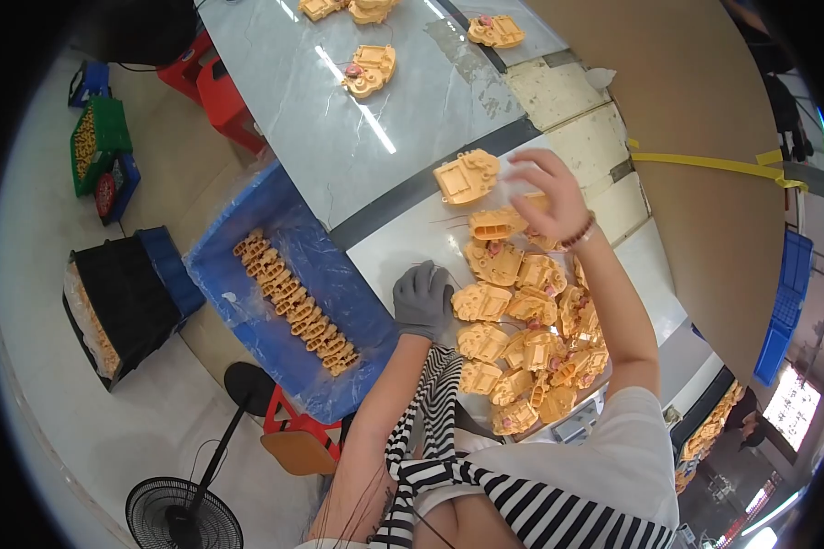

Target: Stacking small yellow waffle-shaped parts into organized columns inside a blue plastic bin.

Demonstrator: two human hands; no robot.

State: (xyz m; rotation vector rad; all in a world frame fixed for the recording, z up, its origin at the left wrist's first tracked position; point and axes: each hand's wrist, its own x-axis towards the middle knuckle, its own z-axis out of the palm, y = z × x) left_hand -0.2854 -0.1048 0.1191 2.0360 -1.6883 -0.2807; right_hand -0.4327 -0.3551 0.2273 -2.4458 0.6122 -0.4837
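My left hand (421, 300), in a grey glove, rests on the table's near left edge. Its fingers look curled in, and whatever they may hold is hidden. Farther right, my bare right hand (551, 203) is raised over the parts with its fingers apart and slightly bent. Just left of its fingertips lies a yellow-orange plastic housing (467, 177). Under the hand is another housing (496, 224), turned on its side. A crowded group of similar housings (533, 306), some with small reddish pieces and thin wires, spreads toward my body.
To the left, a blue crate (348, 293) lined with clear plastic holds a row of housings. More housings (371, 71) lie on the far grey table (302, 137). A cardboard sheet (696, 210) borders the right side. A black fan (185, 517) and red stool (293, 430) stand lower left.
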